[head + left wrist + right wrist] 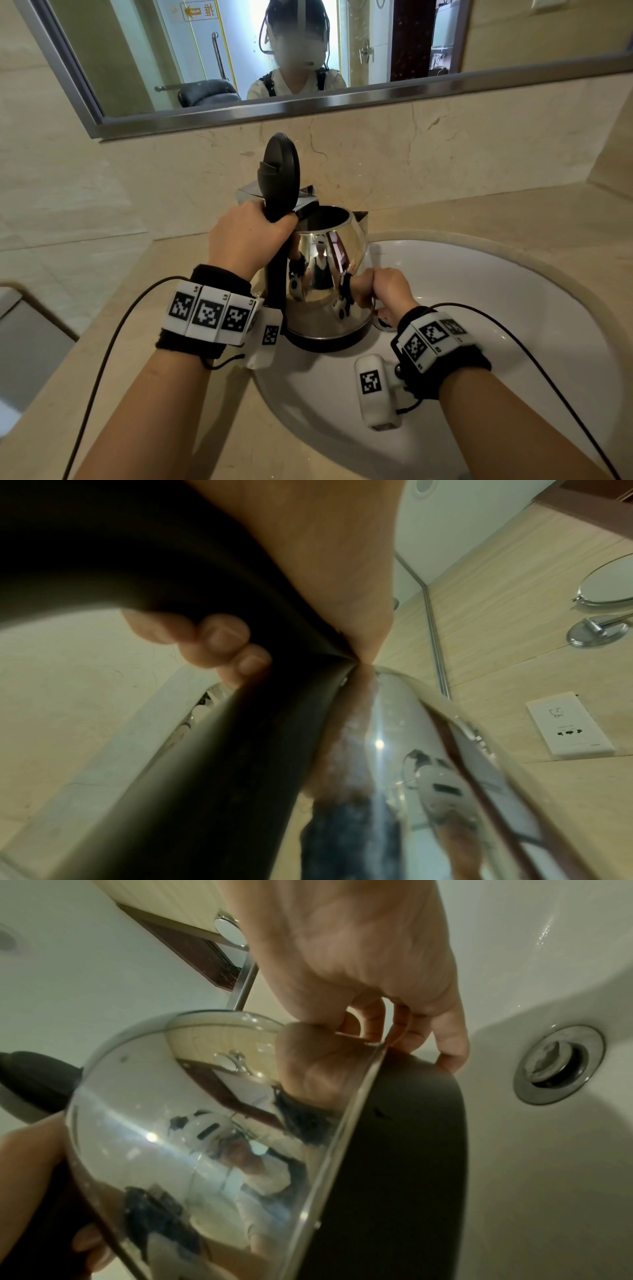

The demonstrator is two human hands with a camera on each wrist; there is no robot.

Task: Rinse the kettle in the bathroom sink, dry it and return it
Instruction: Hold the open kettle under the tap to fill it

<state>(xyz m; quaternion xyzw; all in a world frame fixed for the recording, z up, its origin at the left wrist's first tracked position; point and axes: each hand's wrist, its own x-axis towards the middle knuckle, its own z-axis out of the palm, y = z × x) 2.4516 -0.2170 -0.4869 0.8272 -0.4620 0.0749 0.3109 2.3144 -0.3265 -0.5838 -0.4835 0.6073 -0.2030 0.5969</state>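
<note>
A shiny steel kettle [325, 277] with a black base hangs upright over the left part of the white sink [496, 308]. Its black lid [281, 171] stands open. My left hand [248, 236] grips the top of the black handle [240, 750], fingers [219, 639] wrapped round it. My right hand [382, 291] holds the kettle low on its right side. In the right wrist view its curled fingers [369, 1020] press on the steel wall [205, 1123], and one fingertip hooks over the black base [411, 1150]. The kettle's inside looks dark.
A chrome faucet [248, 195] stands right behind the kettle. The drain [558, 1066] lies just right of the base. A beige stone counter [171, 342] surrounds the sink under a wall mirror [137, 51]. A socket [568, 723] and a round mirror [609, 582] hang on the wall.
</note>
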